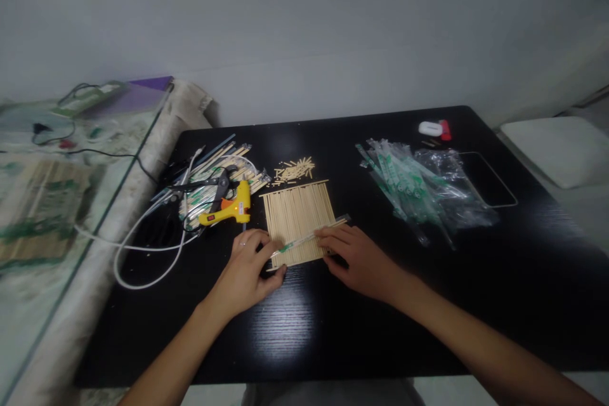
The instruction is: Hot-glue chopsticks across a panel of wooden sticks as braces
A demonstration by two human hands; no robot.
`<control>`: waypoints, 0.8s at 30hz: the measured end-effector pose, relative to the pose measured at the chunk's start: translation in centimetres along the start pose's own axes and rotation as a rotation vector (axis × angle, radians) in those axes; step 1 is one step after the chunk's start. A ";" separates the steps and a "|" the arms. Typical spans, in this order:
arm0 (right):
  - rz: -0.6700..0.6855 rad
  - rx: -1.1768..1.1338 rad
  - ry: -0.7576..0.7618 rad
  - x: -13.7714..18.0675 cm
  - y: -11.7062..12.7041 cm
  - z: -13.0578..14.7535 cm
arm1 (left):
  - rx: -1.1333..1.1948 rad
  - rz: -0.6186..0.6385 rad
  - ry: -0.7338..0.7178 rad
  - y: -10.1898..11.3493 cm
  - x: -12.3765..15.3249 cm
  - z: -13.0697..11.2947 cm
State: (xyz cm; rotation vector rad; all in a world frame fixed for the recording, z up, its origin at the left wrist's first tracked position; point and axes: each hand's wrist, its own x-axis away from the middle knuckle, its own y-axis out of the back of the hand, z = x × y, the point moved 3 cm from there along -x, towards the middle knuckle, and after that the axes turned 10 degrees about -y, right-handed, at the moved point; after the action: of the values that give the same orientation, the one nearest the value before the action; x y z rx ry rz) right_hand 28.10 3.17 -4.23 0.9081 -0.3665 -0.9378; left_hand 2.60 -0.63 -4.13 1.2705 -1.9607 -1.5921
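A flat mat of wooden sticks (297,212) glued side by side lies on the black table (428,292). Across its near edge lies a wrapped chopstick (311,238) in clear plastic with green print. My left hand (250,263) pinches the chopstick's left end at the mat's near left corner, fingers closed. My right hand (354,257) presses on the chopstick's right part at the mat's near right corner, fingers curled over it.
A yellow glue gun (228,208) lies left of the mat, beside black cutters (216,185), more chopsticks and a white cable (143,247). Cut stick bits (294,170) lie behind the mat. Empty wrappers (419,187) pile at the right. A glass surface (57,190) adjoins at left.
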 end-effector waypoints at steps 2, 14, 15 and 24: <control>0.001 -0.005 0.005 0.0 0.0 0.0 | 0.004 -0.003 0.004 0.0 0.0 -0.1; -0.024 0.021 0.023 -0.2 0.2 0.1 | 0.002 0.024 0.002 0.4 -0.3 -0.5; -0.026 0.032 0.037 -0.2 0.2 0.1 | -0.006 0.035 -0.003 0.6 -0.4 -0.6; 0.004 0.149 0.144 -0.8 1.5 0.7 | -0.051 0.085 -0.044 3.3 -4.7 0.6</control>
State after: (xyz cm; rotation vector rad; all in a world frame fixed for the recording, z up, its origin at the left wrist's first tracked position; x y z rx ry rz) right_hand 27.99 3.91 -2.59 1.1042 -0.3177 -0.8445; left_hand 3.33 3.37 -0.10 1.1270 -1.9600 -1.6307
